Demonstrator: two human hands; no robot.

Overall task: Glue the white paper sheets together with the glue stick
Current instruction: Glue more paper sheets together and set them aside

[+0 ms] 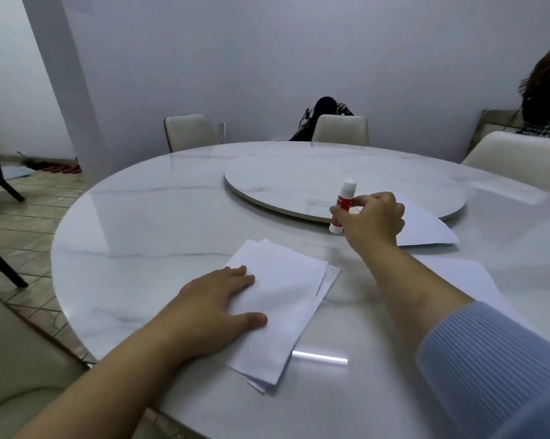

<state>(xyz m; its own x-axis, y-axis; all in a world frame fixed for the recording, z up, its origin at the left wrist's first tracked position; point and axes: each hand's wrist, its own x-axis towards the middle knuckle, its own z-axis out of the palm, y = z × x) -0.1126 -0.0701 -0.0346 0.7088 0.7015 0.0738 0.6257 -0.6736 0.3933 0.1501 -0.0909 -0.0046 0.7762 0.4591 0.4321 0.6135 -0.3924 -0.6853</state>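
Right hand (pixel 373 218) pinches the glue stick (pixel 343 205), upright on the table (pixel 140 223), cap on. Left hand (pixel 215 304) lies flat, fingers spread, on the stacked white sheets (pixel 286 299). More sheets right (pixel 425 223). Looks early: no gluing evident.

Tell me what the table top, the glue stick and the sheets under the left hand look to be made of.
Table top: glossy marble or marble-look slab, judging by grey veins and reflections. Glue stick: smooth plastic, it seems, with a white cap and red label. Sheets: thin matte white paper, edges fanned.
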